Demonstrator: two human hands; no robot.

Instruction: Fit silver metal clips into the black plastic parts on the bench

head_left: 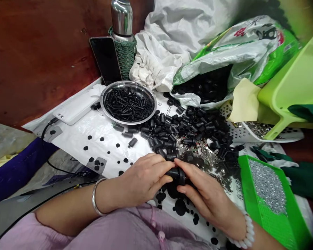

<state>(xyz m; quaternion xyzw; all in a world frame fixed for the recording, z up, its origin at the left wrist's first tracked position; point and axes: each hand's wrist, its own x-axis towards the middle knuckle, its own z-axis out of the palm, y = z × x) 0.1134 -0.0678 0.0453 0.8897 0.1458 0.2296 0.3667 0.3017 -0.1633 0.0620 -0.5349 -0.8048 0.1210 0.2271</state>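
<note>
My left hand (142, 178) and my right hand (206, 196) meet in front of me over a white spotted sheet (94, 139). Both pinch a small black plastic part (177, 174), the left from its left end, the right from its right side. Just beyond the fingers lies a heap of several black cylindrical parts (187, 132) mixed with small shiny metal pieces (214, 166). A silver bangle is on my left wrist, a white bead bracelet on my right.
A round steel bowl (103, 104) of black ribbed pieces sits at the back left, by a white power bank (75, 109), a phone (106, 59) and a steel flask (122, 17). A green tray (246, 189) of metal bits lies right. Bags and a light green scoop (292, 90) stand behind.
</note>
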